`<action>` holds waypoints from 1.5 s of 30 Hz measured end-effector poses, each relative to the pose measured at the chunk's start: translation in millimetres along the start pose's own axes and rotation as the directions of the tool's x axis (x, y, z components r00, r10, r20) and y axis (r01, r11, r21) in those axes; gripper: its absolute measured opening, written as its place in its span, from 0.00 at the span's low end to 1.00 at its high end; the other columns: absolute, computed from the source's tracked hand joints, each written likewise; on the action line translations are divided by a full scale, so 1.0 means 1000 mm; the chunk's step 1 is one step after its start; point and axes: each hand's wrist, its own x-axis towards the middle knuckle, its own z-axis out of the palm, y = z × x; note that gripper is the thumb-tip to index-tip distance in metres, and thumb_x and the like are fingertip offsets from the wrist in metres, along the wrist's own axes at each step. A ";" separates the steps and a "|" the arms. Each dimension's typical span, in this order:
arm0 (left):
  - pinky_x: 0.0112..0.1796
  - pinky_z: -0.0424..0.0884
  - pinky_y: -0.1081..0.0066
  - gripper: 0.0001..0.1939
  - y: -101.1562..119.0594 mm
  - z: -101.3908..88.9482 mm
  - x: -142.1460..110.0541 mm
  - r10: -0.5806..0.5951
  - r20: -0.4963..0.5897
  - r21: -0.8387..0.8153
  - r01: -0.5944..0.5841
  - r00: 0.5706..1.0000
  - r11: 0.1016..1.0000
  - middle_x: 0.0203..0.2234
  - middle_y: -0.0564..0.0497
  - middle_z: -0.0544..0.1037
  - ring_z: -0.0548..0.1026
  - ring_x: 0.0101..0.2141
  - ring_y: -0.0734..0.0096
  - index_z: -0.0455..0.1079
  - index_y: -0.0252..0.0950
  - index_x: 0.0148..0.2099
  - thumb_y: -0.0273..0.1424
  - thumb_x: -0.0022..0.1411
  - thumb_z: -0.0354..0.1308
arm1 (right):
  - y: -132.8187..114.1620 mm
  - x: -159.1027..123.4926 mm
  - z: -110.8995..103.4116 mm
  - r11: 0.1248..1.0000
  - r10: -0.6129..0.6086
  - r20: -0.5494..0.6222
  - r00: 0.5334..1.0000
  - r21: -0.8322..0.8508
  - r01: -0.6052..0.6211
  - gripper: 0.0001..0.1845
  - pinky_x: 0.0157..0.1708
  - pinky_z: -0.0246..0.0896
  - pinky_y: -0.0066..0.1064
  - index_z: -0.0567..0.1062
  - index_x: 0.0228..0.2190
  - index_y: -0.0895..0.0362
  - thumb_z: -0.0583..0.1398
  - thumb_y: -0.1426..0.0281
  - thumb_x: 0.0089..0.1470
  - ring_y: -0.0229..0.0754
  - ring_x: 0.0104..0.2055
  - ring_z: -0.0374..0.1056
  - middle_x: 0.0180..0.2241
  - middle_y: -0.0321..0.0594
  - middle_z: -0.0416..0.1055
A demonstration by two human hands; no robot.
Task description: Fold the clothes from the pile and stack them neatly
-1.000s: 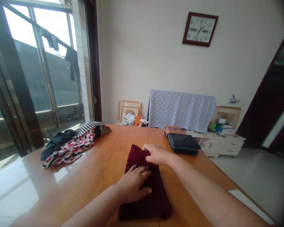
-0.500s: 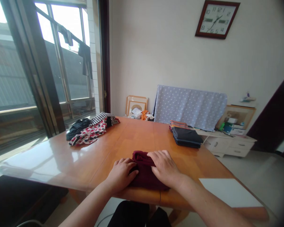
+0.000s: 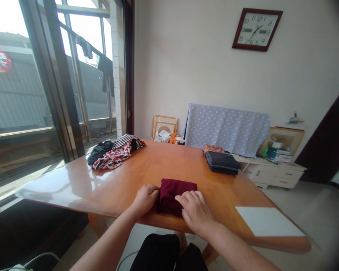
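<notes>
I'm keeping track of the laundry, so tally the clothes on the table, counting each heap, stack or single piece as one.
Folded maroon garment: 1
Crumpled mixed heap: 1
Folded dark stack: 1
Folded pile with striped top: 1
Total: 4

Two hands [image 3: 146, 199] [image 3: 196, 210], one maroon bundle [image 3: 173, 190]; one clock [image 3: 257, 30], one white sheet [image 3: 267, 221]
</notes>
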 end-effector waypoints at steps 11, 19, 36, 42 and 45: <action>0.25 0.60 0.71 0.31 0.013 0.002 0.014 -0.235 0.008 -0.257 0.229 0.972 0.939 0.18 0.50 0.71 0.70 0.24 0.66 0.67 0.37 0.24 0.58 0.60 0.46 | -0.004 -0.001 -0.002 0.994 0.106 -0.048 0.993 0.044 -0.104 0.19 0.51 0.53 0.39 0.73 0.50 0.49 0.57 0.74 0.57 0.47 0.48 0.64 0.45 0.41 0.72; 0.29 0.63 0.72 0.24 0.008 0.012 0.012 -0.167 -0.079 -0.209 0.147 0.983 0.967 0.26 0.49 0.77 0.73 0.29 0.66 0.72 0.36 0.32 0.53 0.61 0.52 | 0.008 -0.015 -0.006 0.949 0.086 -0.151 0.985 0.312 -0.035 0.12 0.51 0.59 0.39 0.78 0.42 0.50 0.58 0.65 0.59 0.45 0.48 0.69 0.45 0.40 0.76; 0.63 0.43 0.43 0.23 0.040 0.029 0.038 0.167 0.061 0.117 -0.173 0.984 0.978 0.63 0.48 0.66 0.59 0.64 0.58 0.65 0.45 0.62 0.39 0.72 0.39 | 0.032 0.051 0.009 0.881 0.396 0.043 0.917 0.264 -0.393 0.30 0.64 0.49 0.38 0.69 0.59 0.61 0.44 0.60 0.66 0.47 0.64 0.58 0.61 0.50 0.65; 0.60 0.31 0.33 0.29 0.025 0.033 0.013 0.189 0.178 0.253 -0.231 0.966 0.939 0.69 0.48 0.53 0.47 0.68 0.55 0.55 0.45 0.69 0.46 0.72 0.35 | 0.033 0.026 0.032 0.854 0.482 0.242 0.842 0.083 -0.513 0.37 0.67 0.29 0.53 0.52 0.67 0.59 0.41 0.52 0.65 0.51 0.72 0.35 0.70 0.46 0.43; 0.60 0.31 0.33 0.31 0.024 0.032 0.006 0.173 0.185 0.286 -0.221 0.968 0.932 0.69 0.48 0.50 0.44 0.69 0.54 0.52 0.45 0.70 0.49 0.71 0.33 | 0.035 0.018 0.034 0.847 0.500 0.243 0.831 0.061 -0.528 0.38 0.67 0.24 0.52 0.48 0.68 0.56 0.39 0.50 0.65 0.48 0.72 0.31 0.70 0.42 0.39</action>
